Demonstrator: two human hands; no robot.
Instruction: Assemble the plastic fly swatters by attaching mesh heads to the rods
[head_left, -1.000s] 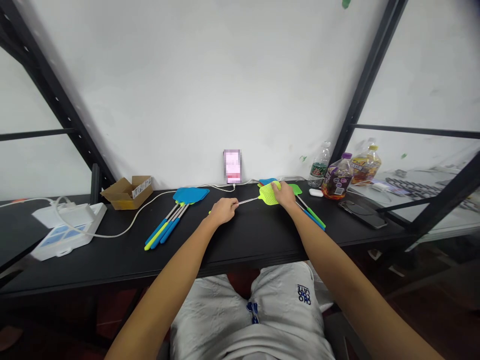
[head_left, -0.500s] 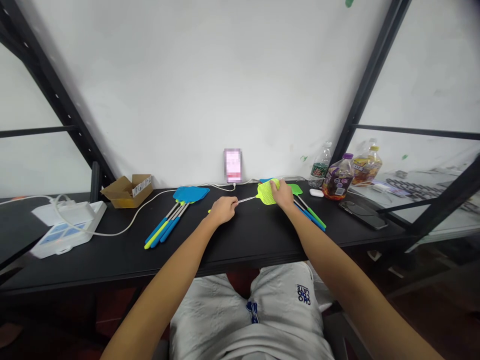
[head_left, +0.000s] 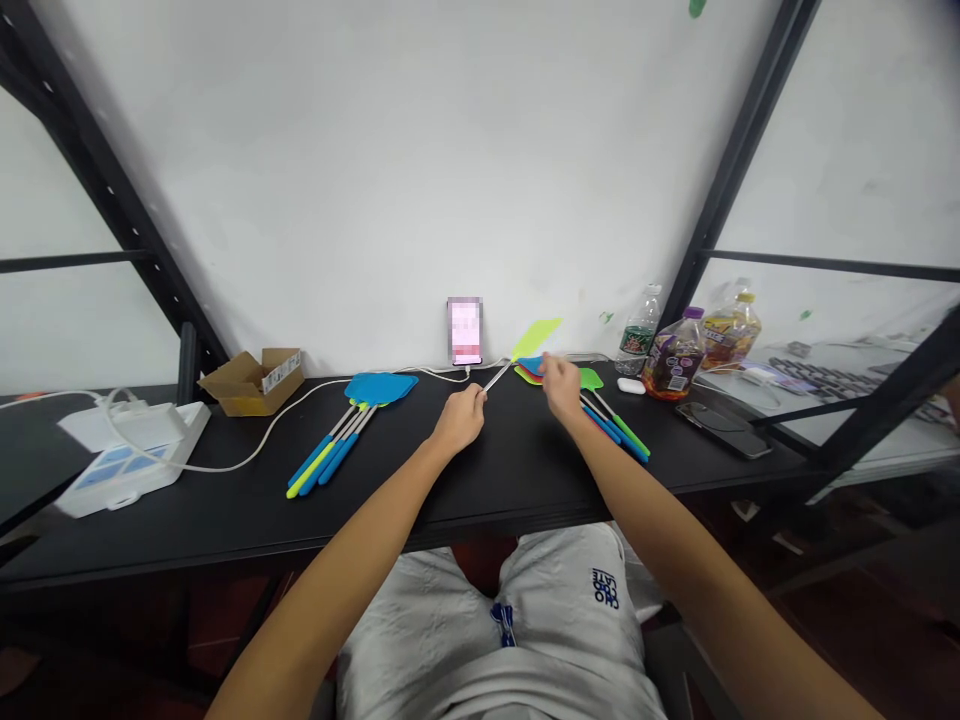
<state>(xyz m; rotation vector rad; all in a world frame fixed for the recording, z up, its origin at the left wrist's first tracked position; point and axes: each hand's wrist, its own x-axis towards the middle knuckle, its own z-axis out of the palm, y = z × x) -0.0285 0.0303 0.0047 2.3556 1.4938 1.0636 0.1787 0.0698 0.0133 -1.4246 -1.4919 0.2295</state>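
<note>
My left hand is closed round the handle of a yellow-green fly swatter, whose metal rod slants up to the right and whose head is lifted off the black desk. My right hand hovers just right of the rod, fingers loosely curled and blurred, holding nothing I can make out. Under it lies a pile of swatters with blue, green and red parts. A second bundle of swatters with blue heads and blue and yellow handles lies to the left.
A phone leans on the wall with a white cable. A cardboard box and a white power strip sit at the left. Bottles, an earbud case and a dark phone stand at the right. Black shelf posts flank the desk.
My right hand has let go of the yellow-green swatter head. My left hand has tilted the swatter upward, so its head now stands raised above the desk.
</note>
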